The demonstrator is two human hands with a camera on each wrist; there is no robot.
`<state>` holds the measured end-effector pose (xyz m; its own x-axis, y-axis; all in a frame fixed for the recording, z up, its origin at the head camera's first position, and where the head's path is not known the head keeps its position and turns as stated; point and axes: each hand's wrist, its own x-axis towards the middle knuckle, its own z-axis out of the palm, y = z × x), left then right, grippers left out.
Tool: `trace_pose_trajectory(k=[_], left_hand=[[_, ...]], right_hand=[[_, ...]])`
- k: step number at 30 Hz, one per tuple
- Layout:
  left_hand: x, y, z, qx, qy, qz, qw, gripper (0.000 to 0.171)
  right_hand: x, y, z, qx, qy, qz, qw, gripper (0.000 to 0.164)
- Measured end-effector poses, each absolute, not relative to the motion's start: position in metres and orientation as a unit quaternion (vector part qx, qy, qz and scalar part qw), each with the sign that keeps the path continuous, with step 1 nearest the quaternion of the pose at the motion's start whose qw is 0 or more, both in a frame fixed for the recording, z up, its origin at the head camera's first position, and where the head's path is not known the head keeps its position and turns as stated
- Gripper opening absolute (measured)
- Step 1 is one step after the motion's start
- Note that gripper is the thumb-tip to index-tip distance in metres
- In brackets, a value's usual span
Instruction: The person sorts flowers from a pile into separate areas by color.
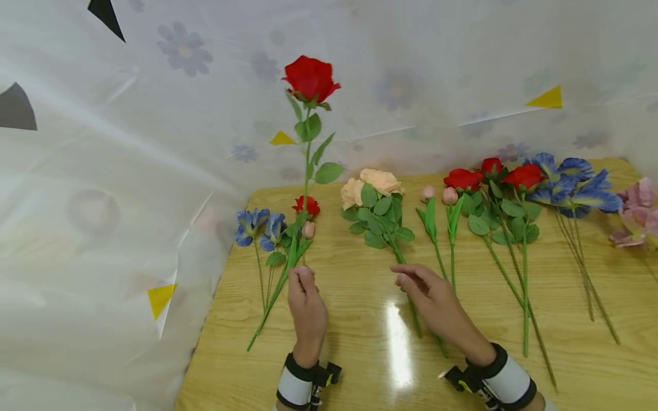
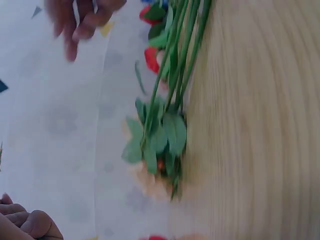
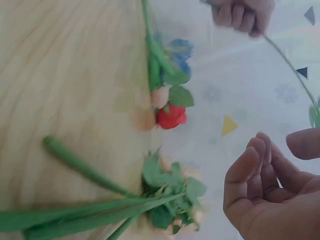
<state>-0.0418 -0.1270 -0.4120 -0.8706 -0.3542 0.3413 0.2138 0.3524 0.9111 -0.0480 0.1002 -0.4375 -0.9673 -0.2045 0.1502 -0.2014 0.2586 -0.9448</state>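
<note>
In the head view my left hand (image 1: 308,305) grips the stem of a red rose (image 1: 310,79), which stands upright with its bloom high above the table. The right wrist view shows the left hand's fingers (image 3: 237,15) curled round that thin stem. My right hand (image 1: 434,302) is raised over the lower stems of the peach roses (image 1: 380,181). Its fingers (image 3: 257,150) are loosely bent, with nothing between them and the thumb. Behind the left hand lie blue irises (image 1: 252,222), a second red rose (image 1: 307,205) and a pink tulip (image 1: 308,230).
Two pink tulips (image 1: 449,196) lie right of the peach roses. Further right are several red roses (image 1: 523,176), blue irises (image 1: 596,191) and a pink-purple flower (image 1: 640,214). A flower-printed sheet (image 1: 411,63) hangs behind the wooden table (image 1: 354,319).
</note>
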Motion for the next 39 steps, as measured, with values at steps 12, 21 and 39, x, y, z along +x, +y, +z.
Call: trace_pose_trajectory(k=[12, 21, 39], left_hand=[[-0.029, -0.032, -0.442, -0.172, -0.744, -0.617, 0.19, 0.017], [-0.022, -0.019, -0.439, -0.27, -0.766, -0.561, 0.16, 0.02], [-0.045, -0.182, -0.438, 0.088, -0.88, -0.44, 0.157, 0.027]], right_hand=[[-0.038, 0.092, -0.402, -0.193, 0.733, -0.651, -0.043, 0.024], [-0.034, 0.105, -0.401, -0.143, 0.747, -0.639, -0.114, 0.018], [-0.04, 0.187, -0.411, -0.065, 0.752, -0.602, -0.259, 0.025]])
